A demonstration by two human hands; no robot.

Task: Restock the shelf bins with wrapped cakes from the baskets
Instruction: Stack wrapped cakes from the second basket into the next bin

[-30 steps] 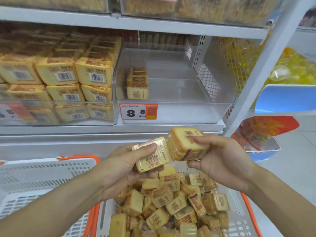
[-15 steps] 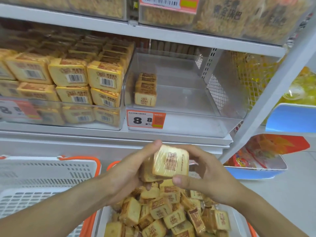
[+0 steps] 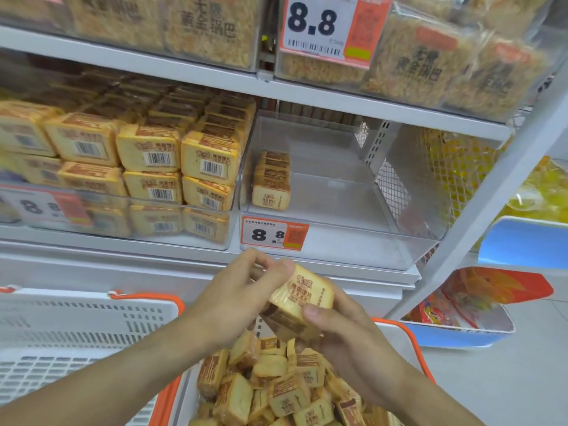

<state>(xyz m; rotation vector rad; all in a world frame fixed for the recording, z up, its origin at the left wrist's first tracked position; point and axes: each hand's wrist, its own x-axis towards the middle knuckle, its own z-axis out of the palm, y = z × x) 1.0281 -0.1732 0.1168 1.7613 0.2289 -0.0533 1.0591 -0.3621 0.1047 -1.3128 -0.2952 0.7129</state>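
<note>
Both grips, left hand (image 3: 236, 299) and right hand (image 3: 344, 330), pinch stacked wrapped cakes (image 3: 299, 298) together, seemingly mid-transfer; next, lift toward the near-empty bin (image 3: 338, 253) at twelve o'clock.

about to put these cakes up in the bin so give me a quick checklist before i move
1. Grip: left hand and right hand both hold the held cakes between them: ok.
2. How many cakes are in the stack: cannot tell, the fingers hide part of it.
3. Room in the clear bin: only one short row of cakes along its left wall, the rest bare: ok.
4. Path up to the bin's open front: nothing between the hands and it: ok.
5. Supply: the basket below is full of cakes: ok.
6. Left bin: already full, skip it: ok.
</note>
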